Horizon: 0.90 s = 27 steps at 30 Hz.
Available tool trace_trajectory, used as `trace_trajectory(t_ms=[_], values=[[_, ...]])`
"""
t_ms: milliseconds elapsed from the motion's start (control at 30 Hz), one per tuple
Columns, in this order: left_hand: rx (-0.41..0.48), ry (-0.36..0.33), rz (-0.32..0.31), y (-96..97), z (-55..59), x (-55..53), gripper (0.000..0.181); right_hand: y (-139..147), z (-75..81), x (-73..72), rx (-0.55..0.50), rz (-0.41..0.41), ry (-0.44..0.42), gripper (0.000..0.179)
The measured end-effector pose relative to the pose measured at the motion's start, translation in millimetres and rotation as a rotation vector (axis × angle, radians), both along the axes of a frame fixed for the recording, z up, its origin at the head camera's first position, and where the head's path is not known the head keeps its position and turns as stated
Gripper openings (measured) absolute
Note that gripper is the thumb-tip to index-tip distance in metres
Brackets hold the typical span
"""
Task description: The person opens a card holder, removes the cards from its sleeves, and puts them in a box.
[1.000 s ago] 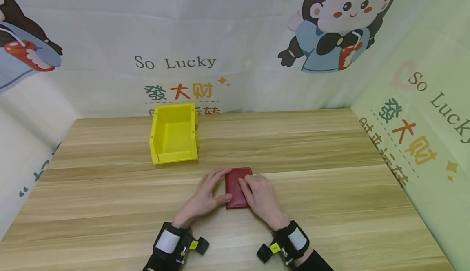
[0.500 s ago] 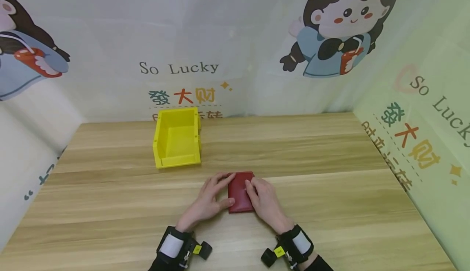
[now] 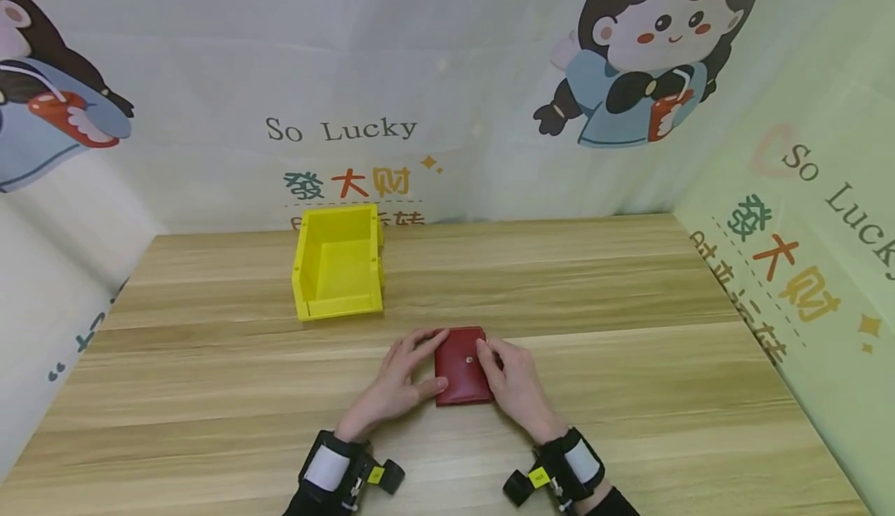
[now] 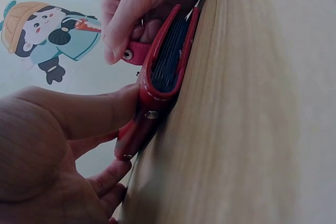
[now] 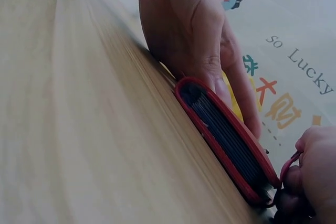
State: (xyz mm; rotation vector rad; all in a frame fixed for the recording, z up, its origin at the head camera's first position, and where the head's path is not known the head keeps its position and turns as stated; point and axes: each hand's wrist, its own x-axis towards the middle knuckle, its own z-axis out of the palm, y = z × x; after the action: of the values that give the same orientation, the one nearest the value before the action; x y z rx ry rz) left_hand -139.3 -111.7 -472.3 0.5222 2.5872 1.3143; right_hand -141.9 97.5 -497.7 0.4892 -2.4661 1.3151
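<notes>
A red snap card holder (image 3: 460,380) lies flat on the wooden table, its snap stud showing on the cover. Dark card sleeves (image 5: 231,137) fill it, seen edge-on in both wrist views. My left hand (image 3: 393,380) rests at its left side, thumb and index finger (image 5: 247,103) pressing on the cover by the spine. At the right edge, my right hand (image 3: 516,384) pinches the closing strap (image 4: 137,52) between thumb and fingers. The strap stands away from the cover, with its metal snap visible in the left wrist view.
A yellow plastic bin (image 3: 339,263) stands behind the card holder, to the left, near the table's back edge. Printed cloth (image 3: 475,73) hangs behind the wooden table (image 3: 594,283) and along its sides.
My right hand has shifted right with the strap, which has come away from the cover, baring the snap stud. My left hand keeps its place on the card holder.
</notes>
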Motion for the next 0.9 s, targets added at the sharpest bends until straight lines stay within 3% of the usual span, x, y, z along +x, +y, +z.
trace_trajectory(t_ms=[267,433,633,900], values=[[0.007,-0.007,-0.009,-0.9,-1.3,-0.7,0.066,13.1,0.3,-1.6,-0.13,0.007,-0.061,0.033],[0.005,-0.014,-0.025,-1.5,-2.1,-1.9,0.066,21.6,-1.0,-2.7,-0.136,-0.025,-0.041,0.031],[0.007,-0.021,-0.035,-1.9,-0.6,-2.2,0.066,34.4,-3.2,-3.6,-0.042,-0.09,0.044,0.03],[0.01,-0.017,-0.037,-2.6,-1.1,-1.4,0.066,49.4,-7.1,0.2,0.181,-0.152,0.121,0.04]])
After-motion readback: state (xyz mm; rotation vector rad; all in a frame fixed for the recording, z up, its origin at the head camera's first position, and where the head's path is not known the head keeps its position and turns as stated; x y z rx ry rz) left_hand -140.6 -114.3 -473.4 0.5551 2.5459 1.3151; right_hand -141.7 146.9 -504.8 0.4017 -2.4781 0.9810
